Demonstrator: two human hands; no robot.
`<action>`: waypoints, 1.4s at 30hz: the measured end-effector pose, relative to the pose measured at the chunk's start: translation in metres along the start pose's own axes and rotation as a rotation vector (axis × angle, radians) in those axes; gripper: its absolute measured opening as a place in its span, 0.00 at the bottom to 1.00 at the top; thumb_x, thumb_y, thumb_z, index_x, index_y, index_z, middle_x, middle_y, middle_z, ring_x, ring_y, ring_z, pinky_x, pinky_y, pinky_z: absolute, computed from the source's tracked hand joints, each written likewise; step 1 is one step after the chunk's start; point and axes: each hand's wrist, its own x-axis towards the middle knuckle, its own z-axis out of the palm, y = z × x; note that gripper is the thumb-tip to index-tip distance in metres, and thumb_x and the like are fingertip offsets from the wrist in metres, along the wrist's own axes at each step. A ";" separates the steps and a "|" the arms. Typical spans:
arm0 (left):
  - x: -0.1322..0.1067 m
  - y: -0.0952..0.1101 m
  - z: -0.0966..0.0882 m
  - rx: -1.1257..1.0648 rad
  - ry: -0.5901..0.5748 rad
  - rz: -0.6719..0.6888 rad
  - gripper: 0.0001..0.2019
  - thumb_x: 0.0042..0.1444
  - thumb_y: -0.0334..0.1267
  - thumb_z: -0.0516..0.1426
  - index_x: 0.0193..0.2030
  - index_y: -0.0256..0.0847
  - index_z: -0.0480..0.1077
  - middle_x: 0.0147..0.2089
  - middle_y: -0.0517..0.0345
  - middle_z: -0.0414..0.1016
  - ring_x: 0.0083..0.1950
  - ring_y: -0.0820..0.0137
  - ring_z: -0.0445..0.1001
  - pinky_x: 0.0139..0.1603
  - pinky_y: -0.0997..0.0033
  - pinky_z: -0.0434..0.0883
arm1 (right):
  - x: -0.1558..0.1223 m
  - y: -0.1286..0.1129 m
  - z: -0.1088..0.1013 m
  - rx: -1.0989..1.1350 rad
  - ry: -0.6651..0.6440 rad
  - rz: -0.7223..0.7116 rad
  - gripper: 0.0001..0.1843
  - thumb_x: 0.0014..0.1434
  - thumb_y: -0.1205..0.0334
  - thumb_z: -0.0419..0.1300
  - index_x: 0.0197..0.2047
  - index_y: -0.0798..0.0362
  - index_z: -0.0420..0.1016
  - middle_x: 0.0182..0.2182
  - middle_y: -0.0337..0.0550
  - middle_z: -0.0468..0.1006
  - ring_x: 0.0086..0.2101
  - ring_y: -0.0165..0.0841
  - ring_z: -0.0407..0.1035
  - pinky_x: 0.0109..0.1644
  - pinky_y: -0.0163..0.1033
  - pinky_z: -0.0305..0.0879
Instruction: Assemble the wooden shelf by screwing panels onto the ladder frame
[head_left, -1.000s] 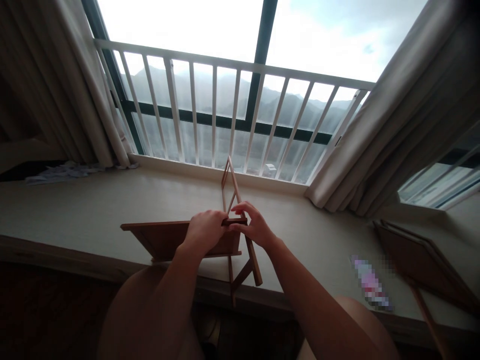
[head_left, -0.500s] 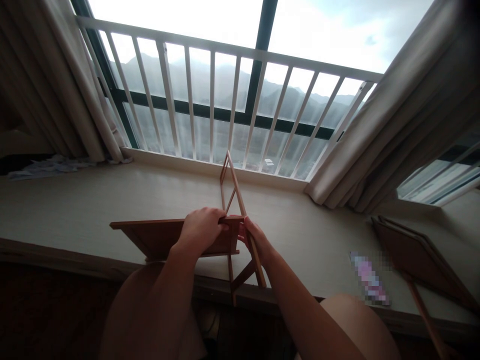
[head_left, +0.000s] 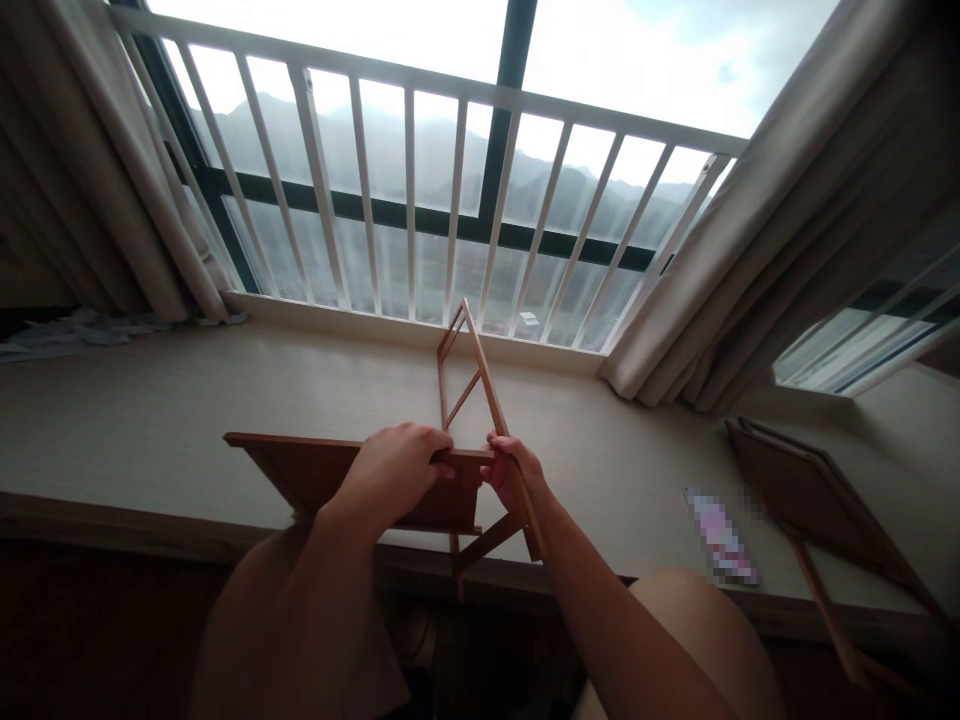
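Observation:
My left hand is closed over the top edge of a brown wooden panel that stands on edge at the front of the window sill. My right hand is wrapped round a slat of a thin wooden frame that rises upright at the panel's right end. The frame's lower struts hang below the sill's front edge. Both hands meet where panel and frame join.
Further wooden panels and a stick lie on the sill at the right. A small pink packet lies between them and my hands. Crumpled paper sits at the far left. White window bars and curtains close the back. My knees are below the sill.
My right hand has gone from touching the panel's top corner with spread fingers to gripping the frame's slat. The frame has tilted a little to the right. The view has tilted slightly down.

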 end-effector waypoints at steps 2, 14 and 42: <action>-0.003 0.003 0.000 -0.010 -0.009 0.037 0.06 0.51 0.44 0.57 0.29 0.47 0.71 0.31 0.59 0.75 0.33 0.65 0.70 0.30 0.70 0.54 | -0.002 -0.001 0.001 -0.049 -0.017 0.013 0.09 0.52 0.59 0.60 0.32 0.53 0.64 0.17 0.36 0.70 0.15 0.29 0.63 0.16 0.33 0.61; -0.013 0.010 0.015 0.064 -0.013 0.006 0.06 0.51 0.44 0.58 0.28 0.48 0.70 0.30 0.59 0.76 0.34 0.64 0.72 0.30 0.69 0.55 | 0.012 -0.035 -0.022 -0.322 -0.174 0.192 0.08 0.52 0.59 0.55 0.31 0.50 0.57 0.11 0.27 0.57 0.09 0.24 0.49 0.10 0.28 0.40; 0.018 0.118 0.040 0.246 -0.046 0.002 0.10 0.59 0.46 0.51 0.32 0.45 0.67 0.37 0.59 0.77 0.37 0.63 0.75 0.32 0.68 0.59 | 0.050 -0.066 -0.058 0.044 -0.400 0.274 0.09 0.53 0.57 0.52 0.26 0.50 0.54 0.13 0.31 0.60 0.13 0.27 0.51 0.16 0.32 0.43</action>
